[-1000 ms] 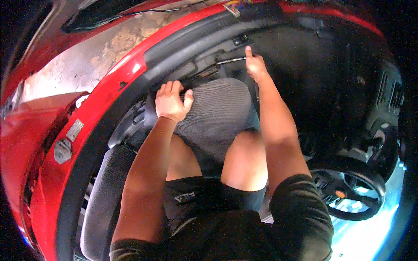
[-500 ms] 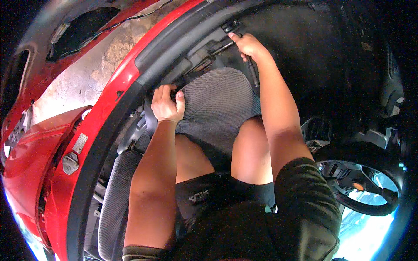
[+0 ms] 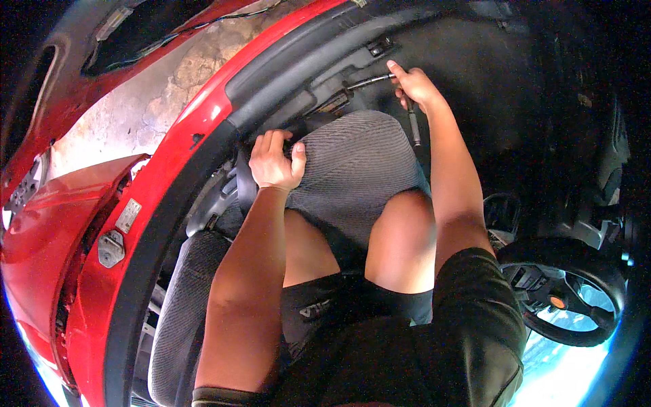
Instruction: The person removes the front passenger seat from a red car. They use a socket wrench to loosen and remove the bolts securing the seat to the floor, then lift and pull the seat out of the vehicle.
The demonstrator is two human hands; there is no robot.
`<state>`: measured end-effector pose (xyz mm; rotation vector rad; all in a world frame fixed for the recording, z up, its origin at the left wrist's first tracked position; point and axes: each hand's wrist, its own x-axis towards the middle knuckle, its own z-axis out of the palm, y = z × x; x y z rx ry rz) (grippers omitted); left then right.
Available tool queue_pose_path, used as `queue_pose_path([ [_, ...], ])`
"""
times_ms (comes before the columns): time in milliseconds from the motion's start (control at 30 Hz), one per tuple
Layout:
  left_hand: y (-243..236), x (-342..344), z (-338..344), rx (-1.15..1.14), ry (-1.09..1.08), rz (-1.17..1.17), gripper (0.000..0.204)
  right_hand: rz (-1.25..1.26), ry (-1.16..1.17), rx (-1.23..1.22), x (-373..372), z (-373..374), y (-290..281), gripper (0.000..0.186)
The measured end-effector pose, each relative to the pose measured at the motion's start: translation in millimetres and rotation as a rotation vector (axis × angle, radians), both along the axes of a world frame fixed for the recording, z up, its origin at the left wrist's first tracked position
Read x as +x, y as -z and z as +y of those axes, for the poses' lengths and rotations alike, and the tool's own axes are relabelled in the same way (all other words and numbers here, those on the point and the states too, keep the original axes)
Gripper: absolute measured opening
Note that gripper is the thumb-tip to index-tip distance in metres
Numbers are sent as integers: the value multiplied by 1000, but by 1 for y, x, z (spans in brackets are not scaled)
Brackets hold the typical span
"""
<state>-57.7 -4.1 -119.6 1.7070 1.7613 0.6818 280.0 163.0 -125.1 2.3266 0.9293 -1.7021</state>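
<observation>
My right hand [image 3: 415,87] is closed around the head of a ratchet wrench [image 3: 414,127], whose handle hangs back toward me beside the seat. From the fist a slim extension bar [image 3: 370,82] runs left to the dark fitting [image 3: 332,103] low along the door sill. What its tip sits on is too small to make out. My left hand [image 3: 277,163] leans on the near left edge of the grey ribbed seat cushion [image 3: 359,149], its thumb apart and its fingers stretched forward, holding nothing. Their tips partly disappear in the shadow beside the cushion.
Along the left runs the red door sill [image 3: 203,112] with black trim [image 3: 178,183]; beyond it stands the open red door [image 3: 61,217] above a concrete floor [image 3: 135,112]. A steering wheel [image 3: 563,292] is at the lower right. A grey seat backrest [image 3: 186,319] lies beside my left arm.
The whole view has shifted, so the car and both hands appear a little farther right. My right hand keeps its hold on the ratchet wrench, and my left hand stays on the cushion edge.
</observation>
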Motion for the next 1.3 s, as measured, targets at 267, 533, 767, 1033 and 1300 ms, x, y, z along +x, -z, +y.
queue_pose_path([
  [267,2,3,2,10,5,2,33,100,-111,448,31,-14,33,53],
  [533,4,1,2,18,11,6,31,-52,155,310,13,-31,19,52],
  [767,1,2,3,6,2,-4,30,31,-170,532,41,-40,28,43],
  [1033,4,0,1,23,4,-1,33,-28,-200,280,16,-10,5,38],
  [1300,2,1,3,25,-2,-4,34,117,-323,712,34,-24,27,40],
])
